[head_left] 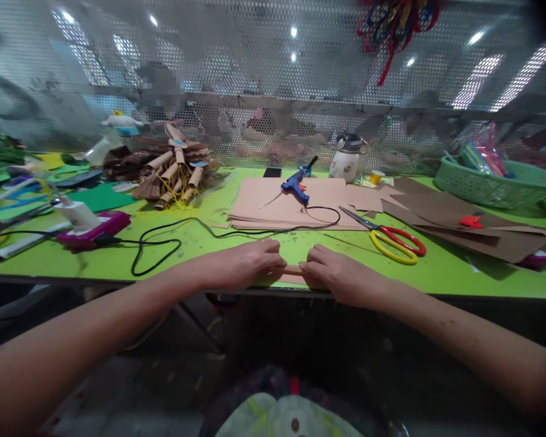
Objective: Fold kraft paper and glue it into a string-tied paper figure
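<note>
At the table's front edge, a piece of light brown paper (pixel 293 276) lies between my two hands, with a folded or rolled strip along its far side. My left hand (pixel 250 262) grips its left end, fingers curled down over it. On the right end, my right hand (pixel 334 272) pinches the same paper. Both hands hide much of it. Just beyond them rests a stack of tan paper sheets (pixel 255 197), with a blue glue gun (pixel 295 188) lying on top. Scissors (pixel 398 243) with one red and one yellow handle lie beyond my right hand.
A black cord (pixel 200 223) loops across the green table (pixel 95 264) from a purple power strip (pixel 95 230). Bundled paper tassels (pixel 177 173) lie back left. Dark brown sheets (pixel 450 212), a green basket (pixel 495 182) and a white bottle (pixel 346 162) stand right and behind.
</note>
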Available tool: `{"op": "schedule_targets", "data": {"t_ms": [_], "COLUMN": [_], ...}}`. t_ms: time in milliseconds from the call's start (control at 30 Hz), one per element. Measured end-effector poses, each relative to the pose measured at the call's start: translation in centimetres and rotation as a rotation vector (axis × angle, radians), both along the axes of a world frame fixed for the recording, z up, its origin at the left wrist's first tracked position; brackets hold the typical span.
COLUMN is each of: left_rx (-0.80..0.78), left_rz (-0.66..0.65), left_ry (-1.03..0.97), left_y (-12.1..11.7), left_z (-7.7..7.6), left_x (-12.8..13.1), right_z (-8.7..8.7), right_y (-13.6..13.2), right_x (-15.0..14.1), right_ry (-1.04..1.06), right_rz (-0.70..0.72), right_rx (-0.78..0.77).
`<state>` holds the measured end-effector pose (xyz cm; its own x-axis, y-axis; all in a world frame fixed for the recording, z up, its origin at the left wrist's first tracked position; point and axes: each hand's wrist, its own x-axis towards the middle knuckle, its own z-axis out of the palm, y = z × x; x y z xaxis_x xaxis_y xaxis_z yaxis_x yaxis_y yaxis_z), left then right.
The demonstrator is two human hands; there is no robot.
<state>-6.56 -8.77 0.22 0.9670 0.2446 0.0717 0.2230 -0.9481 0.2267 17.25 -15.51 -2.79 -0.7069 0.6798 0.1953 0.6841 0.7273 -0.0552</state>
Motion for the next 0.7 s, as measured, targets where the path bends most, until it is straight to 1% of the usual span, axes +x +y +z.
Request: {"op": "schedule_targets", "data": {"t_ms": [67,167,300,400,567,633,700], "left_rx": [0.019,0.095,0.250,0.316,0.328,0.299,0.233], "left_rz": [0.004,0.016,-0.007,-0.032,-0.043,-0.032,-0.021], "left_ry": [0.005,0.004,-0.007,0.009,0.038,0.019,-0.013], "left_y": [-0.2,-0.6,-1.1,-1.5,-1.9,-1.9,-1.8], "left_z": [-0.1,-0.5,-1.2,-1.4,-1.1,-0.8,-0.8], "left_x": [-0.4,-0.7,-0.6,-0.5,-0.4,-0.3,-0.2], "right_z": [0.2,0.5,0.8,0.8,1.2,1.3,1.3], "right_y": [-0.2,-0.7,-1.2,-1.4,-1.9,-2.2,-2.5], "right_x": [0.1,0.1,-0.1,-0.2,-0.6,-0.7,-0.8], "right_ry": [-0.024,-0.074,-0.145,-0.191,-0.265,-0.286,-0.300], "right_rz": [0.005,0.026,0.059,0.085,0.122,0.115,0.094], "right_rx": [-0.005,0.012,0.094,0.133,0.185,0.206,0.209]}}
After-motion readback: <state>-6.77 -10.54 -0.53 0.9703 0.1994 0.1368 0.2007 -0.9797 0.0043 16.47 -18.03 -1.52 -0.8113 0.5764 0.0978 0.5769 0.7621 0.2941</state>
